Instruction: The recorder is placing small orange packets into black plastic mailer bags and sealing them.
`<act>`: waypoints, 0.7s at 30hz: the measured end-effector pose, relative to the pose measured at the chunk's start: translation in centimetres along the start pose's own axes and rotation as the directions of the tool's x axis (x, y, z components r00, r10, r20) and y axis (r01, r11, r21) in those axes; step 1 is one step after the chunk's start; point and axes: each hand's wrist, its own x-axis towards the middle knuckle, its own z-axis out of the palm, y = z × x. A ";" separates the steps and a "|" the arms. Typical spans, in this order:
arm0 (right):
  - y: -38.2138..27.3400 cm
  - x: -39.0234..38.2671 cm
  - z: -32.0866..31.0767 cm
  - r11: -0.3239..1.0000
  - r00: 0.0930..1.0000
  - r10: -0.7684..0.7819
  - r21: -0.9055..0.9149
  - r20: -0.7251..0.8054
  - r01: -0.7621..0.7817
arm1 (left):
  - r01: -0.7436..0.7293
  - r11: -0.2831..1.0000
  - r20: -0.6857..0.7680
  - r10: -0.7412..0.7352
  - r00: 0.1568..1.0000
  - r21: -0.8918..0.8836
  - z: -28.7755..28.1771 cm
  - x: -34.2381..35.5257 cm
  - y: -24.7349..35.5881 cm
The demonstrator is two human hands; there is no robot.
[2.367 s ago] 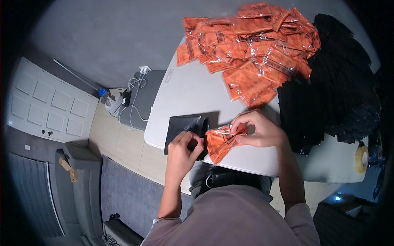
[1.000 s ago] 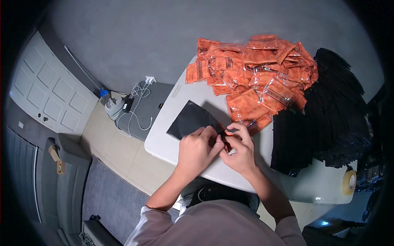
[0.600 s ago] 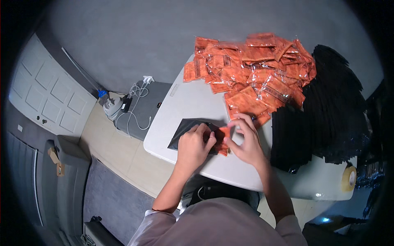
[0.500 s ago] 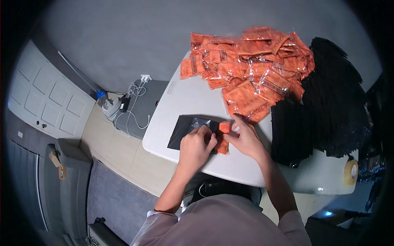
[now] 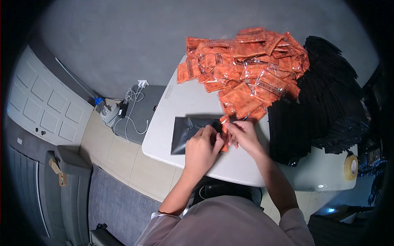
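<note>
Two hands meet at the centre of the frame over a white bench (image 5: pixel 172 119). The left hand (image 5: pixel 202 146) and right hand (image 5: pixel 244 137) both close their grip on one small orange packet (image 5: pixel 224 128), held at the right edge of a flat black pouch (image 5: pixel 189 133) lying on the bench. A heap of orange packets (image 5: pixel 246 69) fills the upper centre; a stack of black pouches (image 5: pixel 324 102) lies at right, and a tape roll (image 5: pixel 351 167) sits at lower right.

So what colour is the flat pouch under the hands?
Black, slightly glossy pouch; the head view shows it best.
</note>
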 end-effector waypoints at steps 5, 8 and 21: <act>0.3 0.2 0.5 0.997 0.999 -0.035 0.066 -0.035 0.038 | -0.017 1.000 -0.021 0.016 1.000 -0.025 0.7 0.2 -0.2; 2.1 0.6 0.2 0.989 0.991 -0.129 -0.077 0.023 0.130 | -0.020 0.999 -0.017 0.020 1.000 -0.049 0.8 0.5 -0.7; -5.3 -1.4 -1.0 0.752 0.855 -0.465 -0.409 0.228 0.518 | 0.162 0.816 0.456 0.135 0.880 -0.555 -3.5 6.8 -4.3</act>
